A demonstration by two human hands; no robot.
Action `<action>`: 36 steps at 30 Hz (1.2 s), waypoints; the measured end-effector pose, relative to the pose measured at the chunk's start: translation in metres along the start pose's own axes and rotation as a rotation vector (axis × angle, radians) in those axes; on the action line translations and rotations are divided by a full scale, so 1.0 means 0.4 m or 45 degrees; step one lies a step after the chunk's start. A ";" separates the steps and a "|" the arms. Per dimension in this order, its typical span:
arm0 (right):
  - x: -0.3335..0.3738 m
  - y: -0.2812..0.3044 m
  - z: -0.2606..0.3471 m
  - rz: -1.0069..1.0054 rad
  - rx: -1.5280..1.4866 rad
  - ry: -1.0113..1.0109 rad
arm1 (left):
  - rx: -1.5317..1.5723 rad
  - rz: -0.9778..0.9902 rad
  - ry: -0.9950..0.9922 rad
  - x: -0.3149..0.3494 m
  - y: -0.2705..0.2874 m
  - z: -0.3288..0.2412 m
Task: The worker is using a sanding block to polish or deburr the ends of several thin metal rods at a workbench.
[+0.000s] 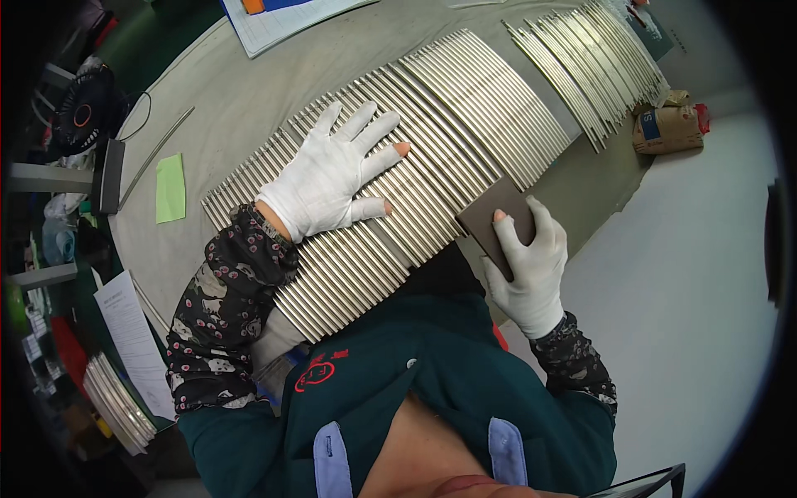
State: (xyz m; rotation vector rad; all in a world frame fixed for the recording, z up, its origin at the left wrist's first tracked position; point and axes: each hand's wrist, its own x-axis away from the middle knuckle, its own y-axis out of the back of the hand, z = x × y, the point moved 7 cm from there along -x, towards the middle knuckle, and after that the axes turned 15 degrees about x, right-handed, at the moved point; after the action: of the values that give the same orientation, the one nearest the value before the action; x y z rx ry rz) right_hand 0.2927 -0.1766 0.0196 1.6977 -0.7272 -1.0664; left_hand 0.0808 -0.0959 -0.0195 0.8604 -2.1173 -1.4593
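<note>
Side by side across the table lies a wide row of shiny metal rods (452, 108). My left hand (328, 178), in a white glove with some fingertips bare, rests flat on the rods, fingers spread. At the near ends of the rods, my right hand (531, 270), gloved the same way, grips a flat brown rectangular pad (496, 220). Its thumb lies on top of the pad, and the fingers wrap round the outer edge. The pad's far corner meets the rod ends; its underside is hidden.
A second bunch of metal rods (594, 70) lies at the far right, beside a brown paper package (671, 129). Leftward are a green slip (171, 189), a thin curved rod (154, 158) and a black fan (83, 114). Papers (282, 25) lie at the far edge.
</note>
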 end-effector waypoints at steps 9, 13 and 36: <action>0.076 0.010 -0.033 0.089 0.104 -0.163 | -0.066 -0.067 -0.053 -0.003 -0.003 0.002; 0.111 0.006 -0.035 0.114 -0.002 -0.231 | -0.029 -0.090 -0.070 0.006 -0.004 -0.001; 0.040 0.031 -0.019 -0.024 -0.134 -0.213 | -0.108 -0.080 -0.046 -0.061 0.002 0.002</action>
State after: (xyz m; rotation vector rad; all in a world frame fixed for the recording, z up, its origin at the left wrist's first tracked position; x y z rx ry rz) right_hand 0.3067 -0.1912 0.0271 1.5418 -0.7486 -1.2490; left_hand 0.0977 -0.0780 -0.0192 0.8822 -2.0550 -1.5958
